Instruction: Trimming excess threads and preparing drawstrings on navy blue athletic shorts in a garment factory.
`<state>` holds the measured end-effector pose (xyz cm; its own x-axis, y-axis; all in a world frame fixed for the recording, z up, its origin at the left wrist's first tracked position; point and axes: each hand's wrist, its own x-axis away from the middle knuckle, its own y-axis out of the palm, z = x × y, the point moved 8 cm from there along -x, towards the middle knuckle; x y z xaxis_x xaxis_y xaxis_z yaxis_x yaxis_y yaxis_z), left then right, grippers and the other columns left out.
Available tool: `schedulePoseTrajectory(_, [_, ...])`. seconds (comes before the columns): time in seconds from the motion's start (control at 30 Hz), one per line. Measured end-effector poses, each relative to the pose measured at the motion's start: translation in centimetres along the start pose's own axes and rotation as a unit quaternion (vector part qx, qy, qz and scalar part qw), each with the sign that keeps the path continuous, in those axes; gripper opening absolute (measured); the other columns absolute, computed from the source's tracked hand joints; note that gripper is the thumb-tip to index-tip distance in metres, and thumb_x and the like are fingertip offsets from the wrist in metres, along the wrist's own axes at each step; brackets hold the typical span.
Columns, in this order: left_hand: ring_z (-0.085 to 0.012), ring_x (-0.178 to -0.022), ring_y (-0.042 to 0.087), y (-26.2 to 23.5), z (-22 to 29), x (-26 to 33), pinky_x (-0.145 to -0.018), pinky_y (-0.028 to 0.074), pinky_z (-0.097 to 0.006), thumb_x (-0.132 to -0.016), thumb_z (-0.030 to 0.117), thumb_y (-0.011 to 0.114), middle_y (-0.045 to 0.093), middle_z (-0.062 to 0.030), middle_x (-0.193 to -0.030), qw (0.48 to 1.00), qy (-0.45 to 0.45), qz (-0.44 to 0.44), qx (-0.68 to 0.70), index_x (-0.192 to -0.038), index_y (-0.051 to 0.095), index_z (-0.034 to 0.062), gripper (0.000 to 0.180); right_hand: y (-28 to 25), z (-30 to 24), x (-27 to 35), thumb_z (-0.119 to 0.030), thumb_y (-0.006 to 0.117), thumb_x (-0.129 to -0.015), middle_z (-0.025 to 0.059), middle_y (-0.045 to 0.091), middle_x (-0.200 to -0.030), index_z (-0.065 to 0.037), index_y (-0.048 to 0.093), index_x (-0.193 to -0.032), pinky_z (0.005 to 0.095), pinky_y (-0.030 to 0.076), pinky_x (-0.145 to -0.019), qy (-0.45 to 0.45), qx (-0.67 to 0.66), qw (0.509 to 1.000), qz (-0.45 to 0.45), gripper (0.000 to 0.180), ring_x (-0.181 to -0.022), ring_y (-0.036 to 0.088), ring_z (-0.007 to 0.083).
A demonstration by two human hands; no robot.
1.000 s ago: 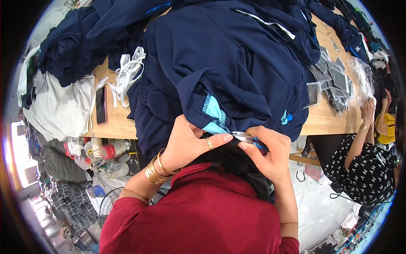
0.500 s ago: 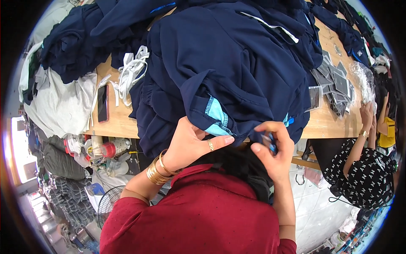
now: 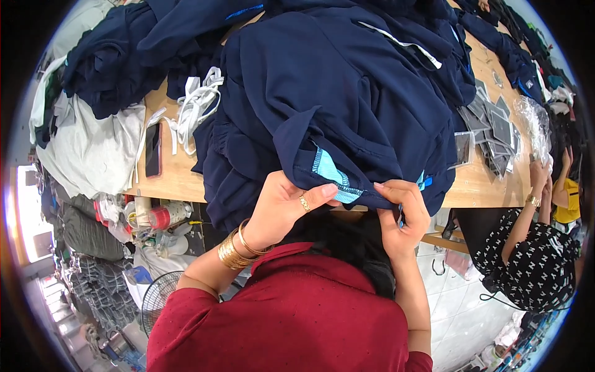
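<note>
A navy blue garment [image 3: 322,68] lies heaped over the table's near edge. Its hem is turned up, showing a light blue inner panel [image 3: 328,168] with dark overlock stitching. My left hand [image 3: 288,201] pinches the fabric at the left of this panel, thumb on top. At the right end of the same seam, my right hand [image 3: 404,214] grips the hem between thumb and fingers. Tucked in the right palm is a small blue and dark object [image 3: 401,217], mostly hidden, whose kind I cannot make out.
White drawstrings [image 3: 198,102] and a phone [image 3: 154,152] lie left on the wooden table [image 3: 176,185]. Grey flat pieces in clear plastic [image 3: 496,133] lie right. A fan [image 3: 160,301] stands below left. A person in a patterned black top [image 3: 533,266] works at the right.
My right hand has closed onto the hem, where its fingers were apart from the fabric before. The seam is now stretched between both hands, and the light blue panel shows slightly farther right.
</note>
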<state>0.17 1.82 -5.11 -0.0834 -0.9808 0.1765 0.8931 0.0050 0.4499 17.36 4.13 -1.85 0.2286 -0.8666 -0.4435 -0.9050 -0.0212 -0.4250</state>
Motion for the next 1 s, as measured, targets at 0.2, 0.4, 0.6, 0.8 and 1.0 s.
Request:
schedulePoseTrajectory(0.2, [-0.0135, -0.074, 0.064, 0.3, 1.5, -0.4, -0.070, 0.051, -0.026, -0.089, 0.013, 0.059, 0.066, -0.0086, -0.082, 0.997, -0.032, 0.004, -0.072, -0.092, 0.064, -0.0040, 0.018, -0.3, 0.3, -0.2, 0.013, 0.057, -0.059, 0.0064, 0.062, -0.074, -0.001, 0.065, -0.086, 0.0211, 0.042, -0.055, 0.060, -0.031, 0.998, -0.014, 0.031, -0.056, 0.053, 0.0135])
schedulePoseTrajectory(0.4, [-0.0246, -0.114, 0.050, 2.0, 8.6, -0.8, -0.093, 0.039, -0.045, -0.074, 0.027, 0.073, 0.056, -0.0102, -0.114, 0.804, 0.273, -0.062, -0.524, -0.112, 0.056, 0.0060, 0.046, 0.7, 1.0, -1.7, -0.005, 0.066, -0.079, 0.0053, 0.053, -0.063, 0.001, 0.062, -0.083, 0.0224, 0.039, -0.054, 0.173, -0.074, 0.976, -0.107, 0.008, -0.056, 0.047, 0.0084])
schedulePoseTrajectory(0.6, [-0.0290, -0.133, 0.028, 3.3, 8.1, -6.0, -0.110, 0.011, -0.049, -0.074, 0.038, 0.069, 0.041, -0.0078, -0.137, 0.797, 0.255, -0.254, -0.485, -0.136, 0.036, 0.0058, 0.077, 1.5, 0.1, -3.5, -0.007, 0.066, -0.080, 0.0014, 0.053, -0.067, 0.003, 0.060, -0.088, 0.0208, 0.038, -0.059, 0.184, -0.168, 0.951, -0.181, 0.013, -0.063, 0.044, 0.0051])
schedulePoseTrajectory(0.8, [-0.0080, -0.074, 0.048, 3.3, 6.4, -10.4, -0.072, 0.039, -0.025, -0.091, 0.027, 0.056, 0.052, 0.0036, -0.076, 0.825, 0.125, -0.417, -0.360, -0.082, 0.058, 0.0031, 0.025, -0.2, 0.6, -4.0, -0.006, 0.063, -0.081, 0.0003, 0.061, -0.076, 0.004, 0.064, -0.087, 0.0200, 0.042, -0.067, 0.227, -0.285, 0.922, -0.133, 0.011, -0.071, 0.053, 0.0055])
schedulePoseTrajectory(1.0, [-0.0002, -0.062, 0.031, 2.0, 10.2, -9.7, -0.056, 0.027, -0.018, -0.092, 0.028, 0.056, 0.037, 0.0093, -0.066, 0.892, 0.089, -0.328, -0.297, -0.072, 0.051, 0.0057, 0.030, -2.7, 3.0, -3.1, -0.005, 0.064, -0.078, 0.0013, 0.060, -0.073, 0.001, 0.063, -0.079, 0.0207, 0.042, -0.065, 0.268, -0.369, 0.890, -0.003, 0.007, -0.068, 0.055, 0.0074])
